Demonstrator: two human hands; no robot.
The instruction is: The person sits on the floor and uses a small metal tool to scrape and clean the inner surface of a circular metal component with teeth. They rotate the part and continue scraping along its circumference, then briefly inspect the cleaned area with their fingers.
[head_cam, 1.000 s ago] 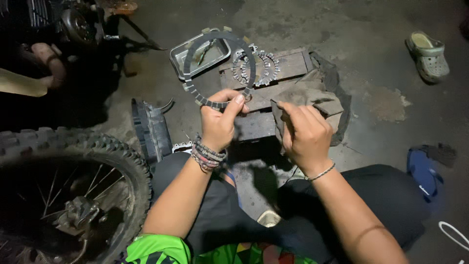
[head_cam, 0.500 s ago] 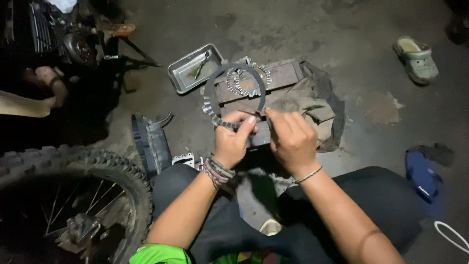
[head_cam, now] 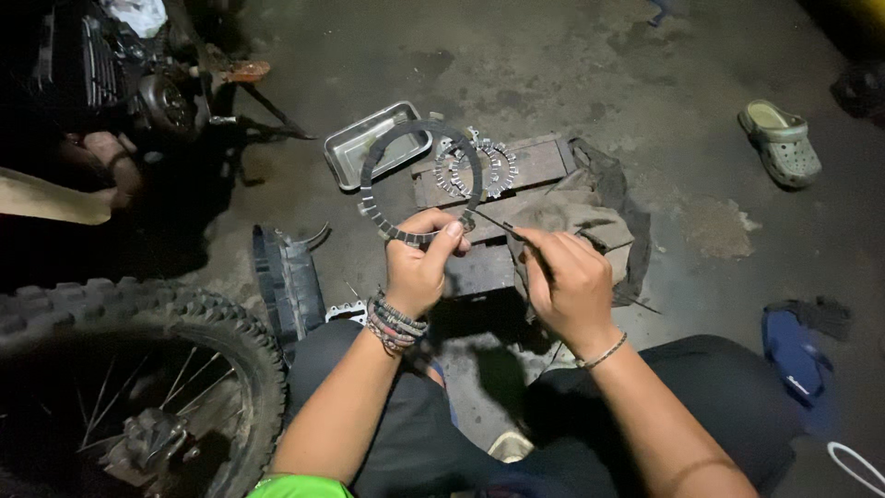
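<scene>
Gripping a dark, notched metal friction ring point(head_cam: 406, 175) at its 6 o'clock edge, the left hand point(head_cam: 417, 267) is holding it upright above the wooden block point(head_cam: 539, 166). The right hand point(head_cam: 567, 281) is pinching a thin metal pick point(head_cam: 498, 224), its tip touching the ring at 4 o'clock.

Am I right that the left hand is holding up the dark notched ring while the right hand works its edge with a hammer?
Not quite. In the head view the left hand does hold up the dark notched ring, but the right hand works its edge with a thin pointed tool, not a hammer.
</scene>
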